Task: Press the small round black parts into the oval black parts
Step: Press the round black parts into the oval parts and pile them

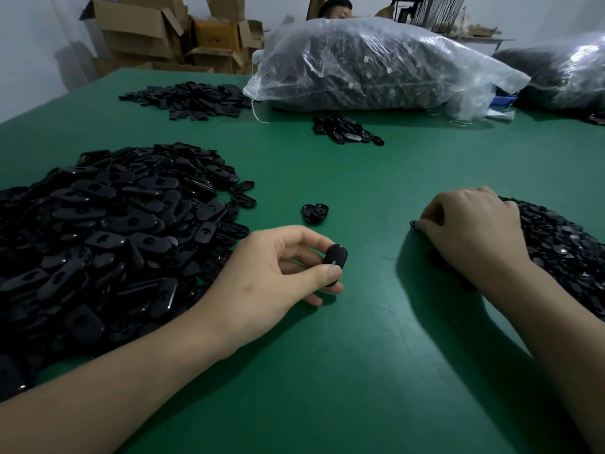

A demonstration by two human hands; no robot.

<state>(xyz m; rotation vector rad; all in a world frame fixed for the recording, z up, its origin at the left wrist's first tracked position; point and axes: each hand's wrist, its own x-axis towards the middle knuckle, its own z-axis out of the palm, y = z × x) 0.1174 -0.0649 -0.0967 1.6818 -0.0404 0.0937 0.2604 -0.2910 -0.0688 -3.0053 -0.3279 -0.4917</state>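
Note:
My left hand pinches one oval black part between thumb and fingers, held upright just above the green table. A large heap of oval black parts lies to its left. My right hand rests knuckles-up at the edge of a pile of small round black parts, its fingertips curled on a small black piece at the table surface. Two loose oval parts lie between the hands, further back.
A small cluster of black parts and a flat dark pile lie further back. Two big clear plastic bags of parts sit at the far edge. Cardboard boxes and a person's head are behind.

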